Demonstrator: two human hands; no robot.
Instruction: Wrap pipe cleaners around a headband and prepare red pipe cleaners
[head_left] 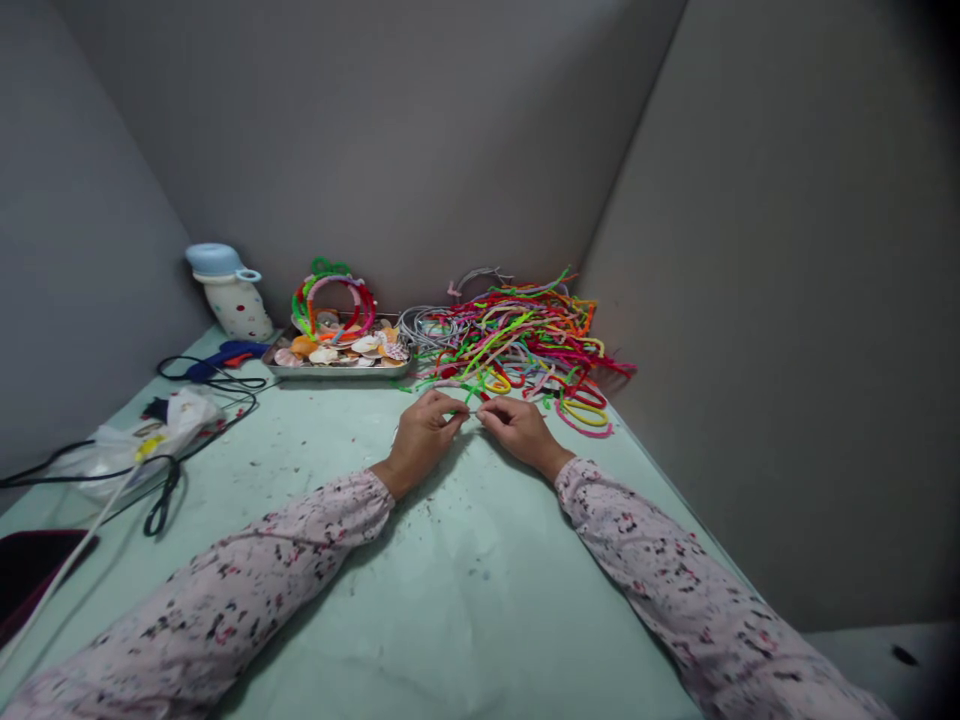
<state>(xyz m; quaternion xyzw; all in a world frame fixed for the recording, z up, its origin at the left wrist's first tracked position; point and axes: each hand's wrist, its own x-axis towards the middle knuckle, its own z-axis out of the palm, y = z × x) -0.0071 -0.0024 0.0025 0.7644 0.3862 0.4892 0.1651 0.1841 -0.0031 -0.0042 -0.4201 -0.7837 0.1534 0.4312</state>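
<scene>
Above the table's middle, my left hand point(426, 432) and my right hand point(523, 430) meet almost fingertip to fingertip, each in a pinch. Something small and thin shows between the fingertips, too small to make out. Just beyond them lies a green pipe cleaner point(472, 391); I cannot tell whether the fingers touch it. Behind my hands is a tangled pile of colourful pipe cleaners point(517, 330). Several bent loops lie at its right front, among them a yellow loop point(585, 413).
A metal tray point(337, 372) of seashells point(366, 344) stands at the back, with pipe-cleaner rings point(334, 300) on top. Left of it are a bottle point(236, 300), black cables point(217, 385) and a plastic bag point(142, 445). Grey panels point(420, 150) enclose the green-covered table point(465, 600).
</scene>
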